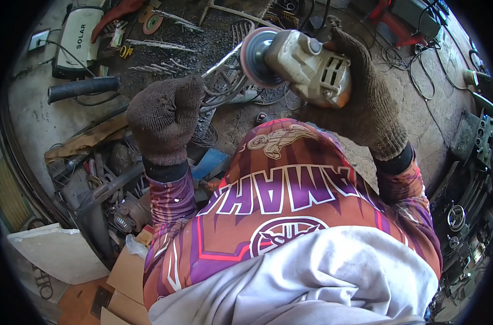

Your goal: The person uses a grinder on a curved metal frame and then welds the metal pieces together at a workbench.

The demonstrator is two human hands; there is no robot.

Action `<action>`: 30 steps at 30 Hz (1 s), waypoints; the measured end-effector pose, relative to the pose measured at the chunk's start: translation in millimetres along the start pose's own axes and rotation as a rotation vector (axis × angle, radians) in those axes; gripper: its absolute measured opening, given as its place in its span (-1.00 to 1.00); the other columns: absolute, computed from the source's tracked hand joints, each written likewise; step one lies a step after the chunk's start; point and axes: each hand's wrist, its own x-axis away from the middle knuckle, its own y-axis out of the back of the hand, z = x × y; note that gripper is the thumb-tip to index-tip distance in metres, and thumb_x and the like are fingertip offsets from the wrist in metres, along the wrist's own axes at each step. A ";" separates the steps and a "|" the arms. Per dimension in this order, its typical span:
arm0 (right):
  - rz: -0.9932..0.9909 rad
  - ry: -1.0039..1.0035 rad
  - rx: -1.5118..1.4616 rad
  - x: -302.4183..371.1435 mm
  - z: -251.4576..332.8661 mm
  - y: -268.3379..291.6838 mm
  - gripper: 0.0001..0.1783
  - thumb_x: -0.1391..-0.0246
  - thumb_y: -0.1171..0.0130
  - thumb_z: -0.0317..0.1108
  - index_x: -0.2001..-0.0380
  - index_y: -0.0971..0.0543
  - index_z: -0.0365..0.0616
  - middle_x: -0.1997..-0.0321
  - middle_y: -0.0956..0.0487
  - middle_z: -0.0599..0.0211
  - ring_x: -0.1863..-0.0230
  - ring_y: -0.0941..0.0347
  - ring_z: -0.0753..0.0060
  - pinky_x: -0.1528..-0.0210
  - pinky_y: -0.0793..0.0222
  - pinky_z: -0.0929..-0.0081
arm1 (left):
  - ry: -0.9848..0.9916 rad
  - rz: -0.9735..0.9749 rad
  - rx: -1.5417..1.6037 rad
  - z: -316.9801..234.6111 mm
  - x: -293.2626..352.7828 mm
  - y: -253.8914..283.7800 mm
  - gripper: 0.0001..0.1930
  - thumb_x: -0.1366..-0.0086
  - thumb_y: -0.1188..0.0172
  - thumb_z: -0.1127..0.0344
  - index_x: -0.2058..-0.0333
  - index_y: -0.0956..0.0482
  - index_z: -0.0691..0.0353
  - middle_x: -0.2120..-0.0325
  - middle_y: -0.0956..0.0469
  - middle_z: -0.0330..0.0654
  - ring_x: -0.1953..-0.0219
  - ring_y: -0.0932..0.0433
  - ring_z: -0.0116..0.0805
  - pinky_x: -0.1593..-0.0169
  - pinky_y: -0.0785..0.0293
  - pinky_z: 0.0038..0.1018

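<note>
My right hand (374, 103), in a brown knitted glove, is closed around the body of an angle grinder (311, 65). The grinder is worn and dusty, with a round reddish-rimmed abrasive disc (255, 57) facing left. My left hand (165, 119), gloved the same way, is a closed fist around the near end of a metal piece with curved bars (227, 76). That piece reaches up and right behind the disc, and its upper edge shines. Whether the disc touches it I cannot tell. The gripped end is hidden in my fist.
A dark cylindrical handle (84, 89) and a pale box-shaped machine (77, 40) lie at the upper left. Several metal rods (162, 44) and a loose disc (153, 24) lie on the dirty floor. Cables (420, 76) coil at the right. Scrap parts (121, 211) and cardboard (128, 276) crowd the lower left.
</note>
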 end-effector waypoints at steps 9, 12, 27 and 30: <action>-0.055 0.044 -0.008 -9.8 0.7 -9.3 0.28 0.38 -0.71 -0.36 -0.41 -0.13 -0.12 -0.30 -0.36 0.13 -0.30 -0.37 0.17 -0.29 -0.41 0.23 | 0.016 0.006 -0.002 4.0 -5.8 9.6 -0.74 -0.35 -0.30 0.21 0.40 -0.68 0.31 0.55 -0.63 -0.08 0.48 -0.65 -0.18 0.35 -0.52 -0.35; -0.100 0.082 0.013 -10.3 -0.1 -11.0 0.25 0.39 -0.70 -0.28 -0.39 -0.17 -0.09 -0.24 -0.43 0.12 -0.22 -0.44 0.09 -0.22 -0.45 0.19 | 0.005 0.003 0.007 6.5 -5.3 9.0 -0.74 -0.35 -0.30 0.22 0.40 -0.68 0.32 0.54 -0.63 -0.08 0.48 -0.65 -0.20 0.36 -0.51 -0.36; -0.109 0.117 0.007 -11.1 -0.2 -13.2 0.22 0.36 -0.71 -0.28 -0.38 -0.19 -0.10 -0.27 -0.39 0.14 -0.25 -0.43 0.15 -0.23 -0.45 0.23 | 0.076 0.019 0.045 3.2 -8.6 9.3 -0.65 -0.38 -0.29 0.11 0.42 -0.66 0.33 0.55 -0.62 -0.13 0.47 -0.60 -0.29 0.34 -0.46 -0.36; -0.151 0.150 0.046 -13.7 -7.0 -12.3 0.24 0.35 -0.71 -0.29 -0.39 -0.16 -0.10 -0.26 -0.39 0.14 -0.26 -0.43 0.15 -0.25 -0.45 0.23 | 0.056 0.000 0.039 7.9 -7.3 7.0 -0.67 -0.35 -0.30 0.12 0.43 -0.67 0.31 0.56 -0.62 -0.11 0.49 -0.61 -0.22 0.36 -0.48 -0.34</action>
